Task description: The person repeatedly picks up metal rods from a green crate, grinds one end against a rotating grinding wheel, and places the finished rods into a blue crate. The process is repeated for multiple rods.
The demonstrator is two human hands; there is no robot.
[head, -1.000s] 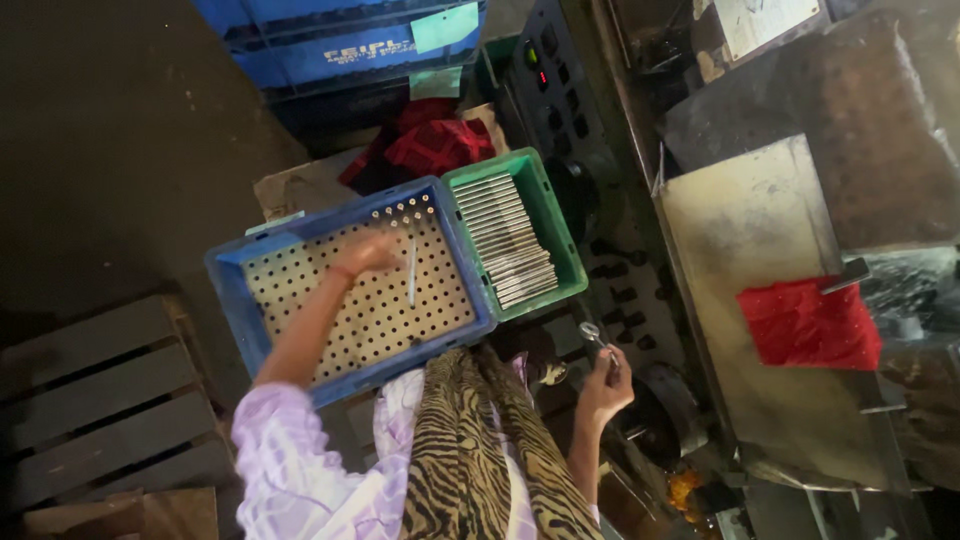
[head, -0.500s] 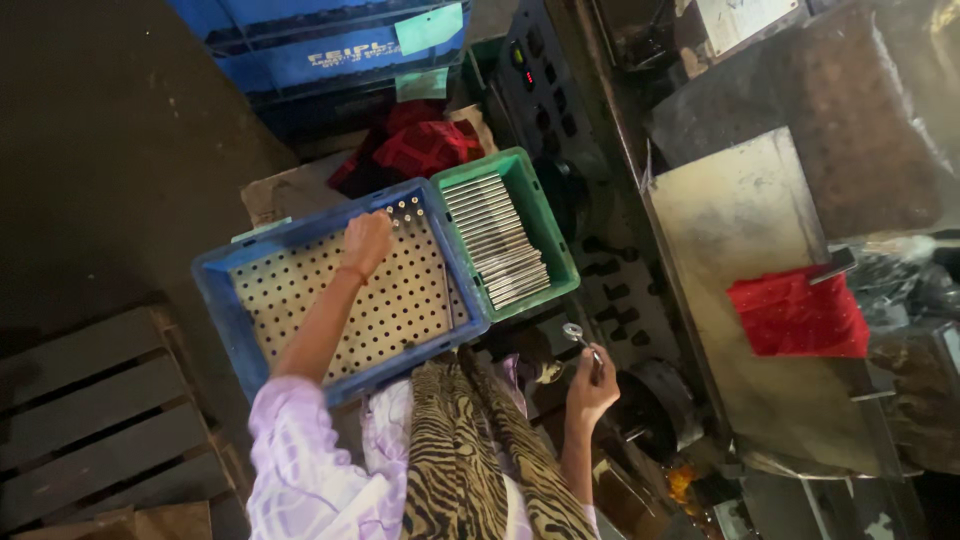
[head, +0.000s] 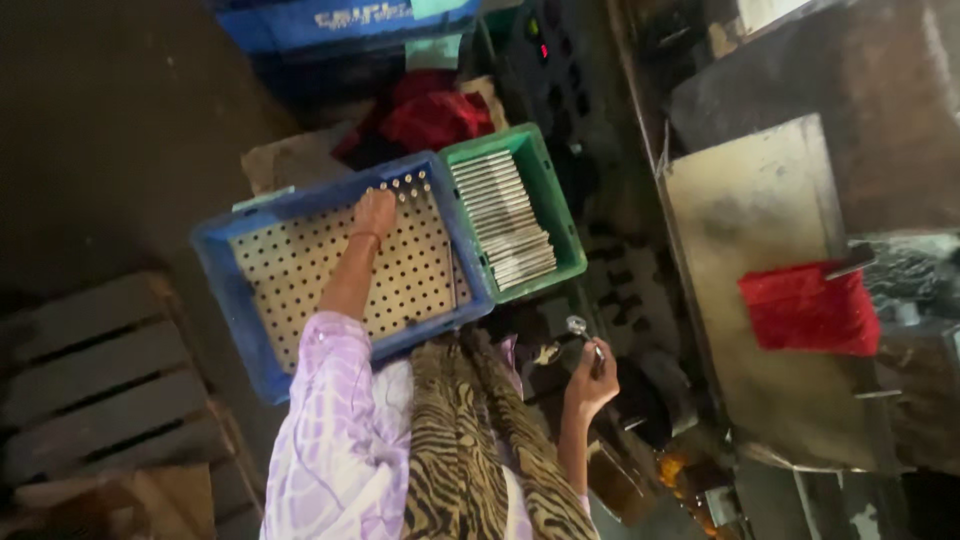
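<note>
Wooden pallet (head: 90, 370) lies at far left, beside the blue crate (head: 225, 300). Inside the crate sits a perforated board (head: 410, 280); the left hand (head: 374, 212) rests on its upper edge, fingers curled (whether its grip encloses anything cannot be told). Adjoining on the right, a green tray (head: 548, 200) holds a stack of grey metal rods (head: 505, 218). Lower right, the right hand (head: 590, 380) grips a small metal piece (head: 578, 326), raised clear of the tray. A red cloth (head: 808, 310) lies on the metal desk (head: 740, 230) further right.
</note>
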